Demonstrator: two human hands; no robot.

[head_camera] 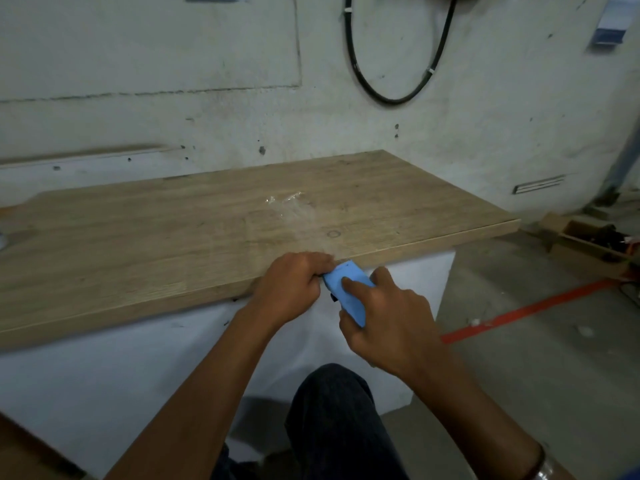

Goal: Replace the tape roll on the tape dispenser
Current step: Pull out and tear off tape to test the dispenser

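A: Where's the dispenser?

B: I see the blue tape dispenser [348,292] held off the bench's near edge, btwn both hands. Right hand [388,323] wraps it from the right side, index finger lying across its top face, grasping it. Left hand [292,289] is curled tight at its upper-left end, fingers [320,263] pinching there; can't tell what's under them.

A: Anything past the fingertips?

B: Crumpled clear tape [285,202] lies on the wooden bench [138,244], well beyond the fingers. Black cable [398,64] loops on the wall behind.
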